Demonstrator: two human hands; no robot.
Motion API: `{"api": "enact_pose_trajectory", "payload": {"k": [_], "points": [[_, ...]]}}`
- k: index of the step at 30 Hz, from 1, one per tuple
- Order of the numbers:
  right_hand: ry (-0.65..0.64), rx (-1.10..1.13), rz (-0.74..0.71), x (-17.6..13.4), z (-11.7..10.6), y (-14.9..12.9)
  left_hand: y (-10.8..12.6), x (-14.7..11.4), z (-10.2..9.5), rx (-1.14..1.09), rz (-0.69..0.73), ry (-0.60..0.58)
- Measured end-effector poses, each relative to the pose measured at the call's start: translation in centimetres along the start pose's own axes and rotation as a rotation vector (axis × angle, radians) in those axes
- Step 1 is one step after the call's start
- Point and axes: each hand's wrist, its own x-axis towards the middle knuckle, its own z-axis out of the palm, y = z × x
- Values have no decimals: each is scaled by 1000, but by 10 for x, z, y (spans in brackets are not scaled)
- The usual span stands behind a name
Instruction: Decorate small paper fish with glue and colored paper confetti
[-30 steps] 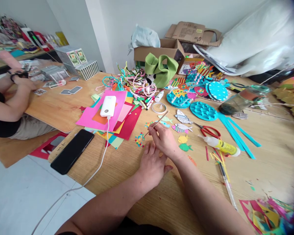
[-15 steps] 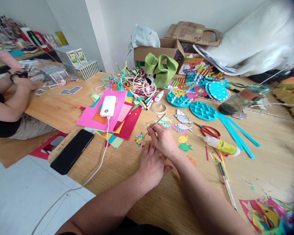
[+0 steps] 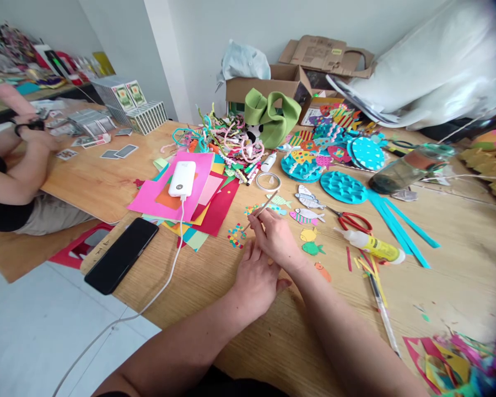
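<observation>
Between the thumb and fingers of my right hand (image 3: 275, 234) is a thin wooden stick (image 3: 269, 202), its lower tip beside small coloured paper dots (image 3: 235, 236). My left hand (image 3: 257, 278) lies flat on the table with its fingers extended, partly beneath the right hand. More dots and a blue paper fish (image 3: 278, 210) show just beyond the right hand. To its right lie a striped paper fish (image 3: 306, 216), a yellow fish (image 3: 308, 235), a green fish (image 3: 312, 248) and an orange fish (image 3: 323, 272).
Red-handled scissors (image 3: 355, 221), a glue bottle (image 3: 374, 246) and a pen (image 3: 383, 314) lie on the right. Leftward are coloured paper sheets (image 3: 149, 197) under a white power bank (image 3: 182, 178), its cable, and a black phone (image 3: 122, 256). Another person's arm (image 3: 28, 165) rests at far left.
</observation>
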Motion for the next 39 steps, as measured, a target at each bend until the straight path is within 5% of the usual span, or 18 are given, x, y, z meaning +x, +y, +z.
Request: {"api": "enact_pose_trajectory", "payload": {"k": [10,17,24,39], "points": [[92,78,38,-3,8,1,0,1,5,3,-4,26],[257,115,181,5,-31,7,-1,-4,8,50,6,101],[325,-4,173,-25,-53,19,-2,-4,5,56,32,101],[166,-113,42,-38,-48,28,-3,-3,2,62,48,109]]}}
